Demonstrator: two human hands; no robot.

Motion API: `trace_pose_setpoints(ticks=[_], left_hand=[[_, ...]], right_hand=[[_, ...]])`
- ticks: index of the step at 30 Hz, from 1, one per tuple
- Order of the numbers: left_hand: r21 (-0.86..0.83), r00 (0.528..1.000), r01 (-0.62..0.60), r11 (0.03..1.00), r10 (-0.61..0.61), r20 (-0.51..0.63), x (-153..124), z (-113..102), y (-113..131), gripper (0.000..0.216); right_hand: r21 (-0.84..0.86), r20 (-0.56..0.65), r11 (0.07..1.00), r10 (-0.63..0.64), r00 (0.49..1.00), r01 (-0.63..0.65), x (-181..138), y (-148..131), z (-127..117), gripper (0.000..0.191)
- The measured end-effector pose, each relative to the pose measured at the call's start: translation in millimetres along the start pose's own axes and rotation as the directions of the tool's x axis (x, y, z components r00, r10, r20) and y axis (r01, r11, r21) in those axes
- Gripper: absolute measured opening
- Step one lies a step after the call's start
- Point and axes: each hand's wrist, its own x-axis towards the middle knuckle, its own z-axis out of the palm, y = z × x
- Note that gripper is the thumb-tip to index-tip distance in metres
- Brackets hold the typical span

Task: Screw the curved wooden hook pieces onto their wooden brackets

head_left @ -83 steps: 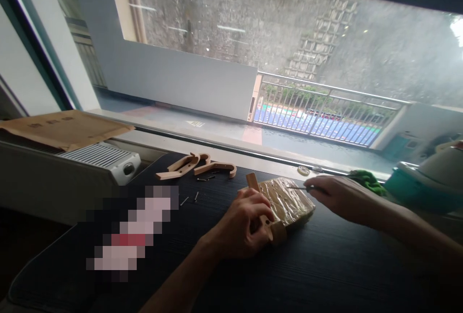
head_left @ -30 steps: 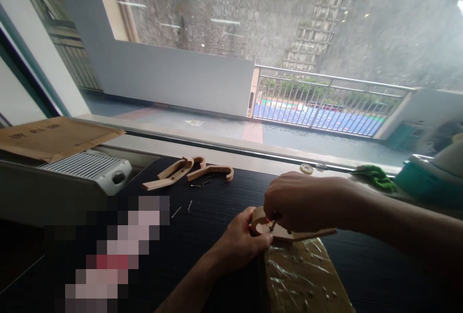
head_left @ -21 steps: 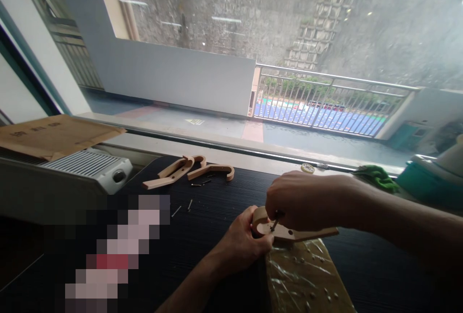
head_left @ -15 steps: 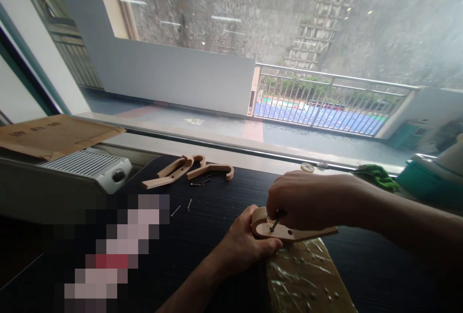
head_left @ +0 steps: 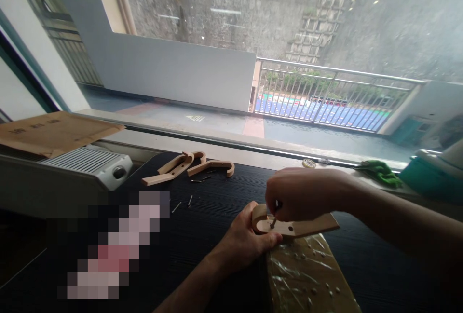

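Observation:
My left hand [head_left: 249, 236] is closed around the curled end of a pale wooden hook [head_left: 307, 227], its thumb along the near edge. The hook has a dark hole in its flat face and rests on a brown, plastic-wrapped block [head_left: 304, 274]. Over the hook, my right hand [head_left: 292, 195] is closed in a fist around a thin-shafted metal tool [head_left: 274, 222]. The shaft's tip meets the hook's face near the curl; the handle is hidden in the fist. More wooden hooks [head_left: 213, 164] lie farther back, with a few screws [head_left: 190, 201] near them.
The black table [head_left: 202, 226] ends at a window sill. A roll of tape [head_left: 308, 163], a green cloth [head_left: 379, 173] and a teal container [head_left: 427, 175] stand along it. At left, a brown envelope [head_left: 61, 132] lies on a grey slatted unit [head_left: 119, 173]. A pixelated patch hides part of the table.
My right fist has turned slightly around the tool, whose shaft now stands more upright. The far end of the hook has become more exposed. My left hand keeps its hold.

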Motion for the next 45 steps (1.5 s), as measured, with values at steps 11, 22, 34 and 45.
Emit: trace_pose_setpoints(ticks=[11, 22, 34, 45], left_hand=[[0.11, 0.994, -0.018, 0.994, 0.006, 0.108, -6, -7, 11, 0.042], [0.371, 0.985, -0.062, 0.927, -0.003, 0.172, -4, -11, 2, 0.071], [0.445, 0.984, -0.035, 0.895, -0.046, 0.17, -6, -11, 10, 0.061], [0.43, 0.983, -0.096, 0.898, 0.017, 0.182, -8, -9, 17, 0.052]], right_hand=[[0.173, -0.337, 0.945, 0.321, 0.885, -0.277, -66, 27, 59, 0.025], [0.691, -0.518, 0.646, 0.755, 0.401, -0.325, -47, 21, 155, 0.036], [0.837, -0.515, 0.546, 0.758, 0.399, 0.044, -28, 38, 156, 0.031], [0.767, -0.485, 0.62, 0.728, 0.485, -0.165, -39, 38, 156, 0.034]])
